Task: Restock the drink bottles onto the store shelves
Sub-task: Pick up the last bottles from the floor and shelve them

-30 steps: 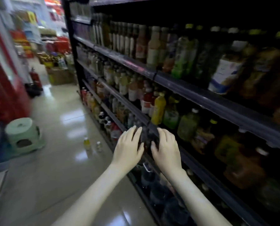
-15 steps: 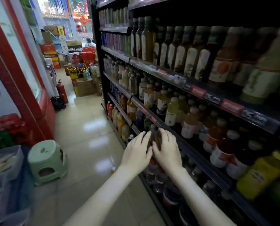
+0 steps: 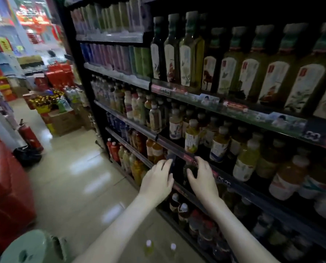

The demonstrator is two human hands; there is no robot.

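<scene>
Dark bottle [image 3: 189, 168] sits in shadow just under the rail [image 3: 185, 157], with the right hand [image 3: 203, 179] curled round it. The left hand [image 3: 157, 180] lies nearly flat, fingertips on the rail's clip [image 3: 171, 162]. Two spare bottles [image 3: 148, 247] stand on the floor [image 3: 73, 177] near a stool [image 3: 35, 247].

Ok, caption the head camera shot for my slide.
Left hand and right hand reach to dark bottles at a stocked shelf.

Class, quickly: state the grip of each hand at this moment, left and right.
Left hand: cannot be told; it reaches a dark shape on the shelf.
Right hand: closed, curled round a dark bottle.
</scene>
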